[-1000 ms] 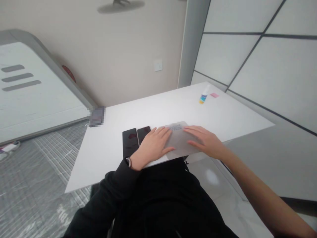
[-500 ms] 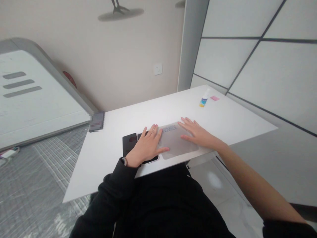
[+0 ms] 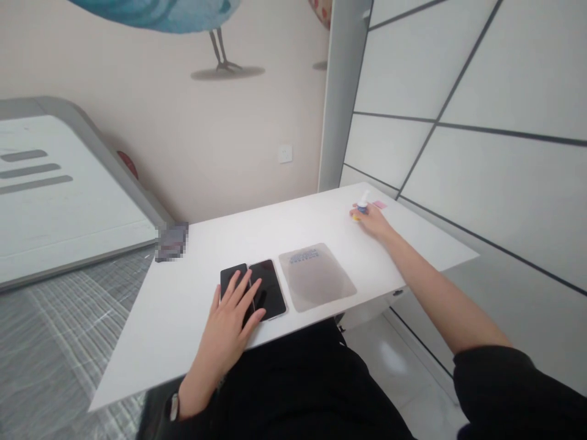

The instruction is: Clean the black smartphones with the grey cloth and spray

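**Two hands apart: phones left, bottle far right**

My left hand (image 3: 228,327) lies spread wide across two black phones (image 3: 268,288), their long axes running near to far. My right hand (image 3: 373,221) curls around a small upright bottle (image 3: 364,203) at the far right of the surface (image 3: 156,324), with a translucent sheet (image 3: 316,276) between my hands.

No words can be read here. The clear sheet (image 3: 316,281) has small blue letters (image 3: 305,256) along its top edge, but they are too tiny to read. The little bottle (image 3: 363,205) past it has a label (image 3: 362,209), also too small to read.
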Motion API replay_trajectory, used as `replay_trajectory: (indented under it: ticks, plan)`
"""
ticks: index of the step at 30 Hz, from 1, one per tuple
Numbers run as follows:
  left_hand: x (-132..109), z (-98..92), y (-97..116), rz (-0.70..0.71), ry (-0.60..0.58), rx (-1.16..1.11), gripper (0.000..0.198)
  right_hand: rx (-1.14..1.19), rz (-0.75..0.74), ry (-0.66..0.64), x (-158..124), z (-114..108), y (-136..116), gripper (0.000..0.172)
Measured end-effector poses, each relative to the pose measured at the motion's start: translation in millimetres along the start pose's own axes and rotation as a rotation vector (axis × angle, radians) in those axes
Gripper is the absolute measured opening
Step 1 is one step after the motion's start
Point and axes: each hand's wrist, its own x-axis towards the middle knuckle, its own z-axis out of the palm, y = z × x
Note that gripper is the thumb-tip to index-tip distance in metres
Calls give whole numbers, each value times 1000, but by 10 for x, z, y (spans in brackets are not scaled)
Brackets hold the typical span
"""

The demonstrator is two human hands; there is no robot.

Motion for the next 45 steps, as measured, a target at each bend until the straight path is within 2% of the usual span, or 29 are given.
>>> replay_trajectory:
  ticks: [4,9,11,15,19,21,26,31,36,45]
  plan:
    - [-229,191,-205,-195,154,-79,52,379,74,-277,-514,163,-365,34]
    - [-234,261,-187,-219,185,-131,51,694,168,-531,-1179,357,-788,36]
    - [-222,255,-168,-211,195,-121,52,776,189,-584,-1332,426,-877,37]
    - [-235,247,-151,-195,208,-96,52,870,220,-658,-1487,500,-942,25]
    - [-243,246,-132,-191,198,-72,54,887,231,-655,-1523,502,-894,47]
    - [-238,244,-120,-194,202,-63,54,781,176,-618,-1500,489,-831,54]
    - [-229,223,-90,-197,192,-61,54,268,-30,-543,-1348,408,-672,52]
    - [-236,199,-75,-213,185,-82,54,-449,-356,-578,-1177,349,-585,47]
    - [-241,197,-75,-220,188,-89,53,-542,-412,-673,-1118,335,-530,38]
    - [-232,186,-64,-225,185,-94,53,-604,-462,-679,-1106,297,-550,39]
